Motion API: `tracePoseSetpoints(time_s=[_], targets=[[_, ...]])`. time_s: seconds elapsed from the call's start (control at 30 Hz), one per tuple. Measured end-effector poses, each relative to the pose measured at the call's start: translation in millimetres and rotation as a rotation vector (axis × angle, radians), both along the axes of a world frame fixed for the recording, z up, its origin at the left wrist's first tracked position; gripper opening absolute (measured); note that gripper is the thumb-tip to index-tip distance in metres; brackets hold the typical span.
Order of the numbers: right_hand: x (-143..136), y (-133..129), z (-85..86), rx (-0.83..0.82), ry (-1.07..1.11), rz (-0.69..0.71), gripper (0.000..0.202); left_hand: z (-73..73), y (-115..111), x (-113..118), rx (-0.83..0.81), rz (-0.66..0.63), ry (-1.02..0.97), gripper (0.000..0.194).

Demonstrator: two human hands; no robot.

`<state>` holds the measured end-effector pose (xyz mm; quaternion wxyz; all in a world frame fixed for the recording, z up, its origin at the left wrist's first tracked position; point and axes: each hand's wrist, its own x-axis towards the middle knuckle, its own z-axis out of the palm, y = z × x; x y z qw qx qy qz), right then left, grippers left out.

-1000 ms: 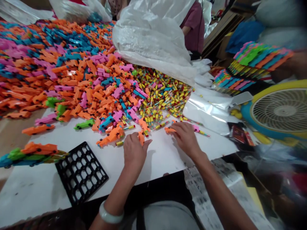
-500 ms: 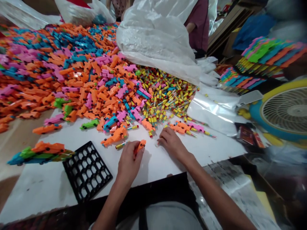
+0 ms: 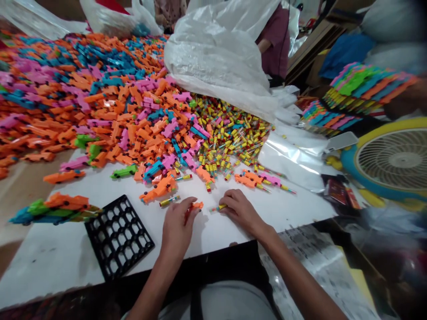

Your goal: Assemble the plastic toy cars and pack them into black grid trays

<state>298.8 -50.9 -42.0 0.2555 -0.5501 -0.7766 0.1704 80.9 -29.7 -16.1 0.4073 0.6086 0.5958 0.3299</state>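
So my left hand (image 3: 178, 218) is over to the right of the black grid tray (image 3: 96, 253), thumb and fingers pinched in close around an orange toy car (image 3: 198, 205). Only a bit of it pokes out past my fingertips, bright orange with a dark spot, so I can't tell you much about the rest. My right hand (image 3: 238, 209) is further right of the tray, fingers curled and nearly together on the yellow end of a little tube (image 3: 214, 209). The tube's yellow on my side, clear with a bluish tint at the other.

Direction-wise: the visible end of the car aims right, away from the tray. The tube lies pretty much sideways, long axis running left-right, clear end facing my other hand and the tray.

Texture stuff: the car looks like smooth moulded plastic, the tube's a slim cylinder, and the tray is hard, black, all rounded see-through holes. Beyond the tray there's a big glossy pile of toy cars (image 3: 100, 115), and off to its far right a crinkly, cloudy plastic bag (image 3: 216, 58) bulges over loads of yellow tubes (image 3: 230, 138).
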Motion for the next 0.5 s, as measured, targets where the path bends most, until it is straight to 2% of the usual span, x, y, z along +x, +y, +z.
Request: tracePoseSetpoints(time_s=[0.07, 0.17, 0.23, 0.3, 0.43, 0.5], targets=[[8.4, -3.7, 4.8, -0.031, 0.05, 0.002, 0.012, -1.7, -1.3, -4.2, -0.109, 0.032, -0.142, 0.026], [14.9, -8.3, 20.1, -0.078, 0.16, -0.063, 0.013, -1.5, -3.5, -7.0, -0.221, 0.12, -0.389, 0.046], [10.9, -10.3, 30.8, -0.08, 0.258, -0.062, 0.014, 1.2, -4.9, -6.2, -0.276, 0.134, -0.511, 0.054], [-0.9, -12.5, 36.4, -0.135, 0.421, -0.052, 0.018, 3.7, -6.5, -3.8, -0.319, 0.16, -0.586, 0.05], [-37.6, -20.5, 26.0, -0.44, 0.913, -0.074, 0.025, 0.1, -13.0, 2.1, -0.323, 0.217, -0.637, 0.04], [-54.9, -24.6, 16.7, -0.537, 1.005, -0.049, 0.03, -4.8, -17.9, 3.6, -0.3, 0.188, -0.576, 0.036]])
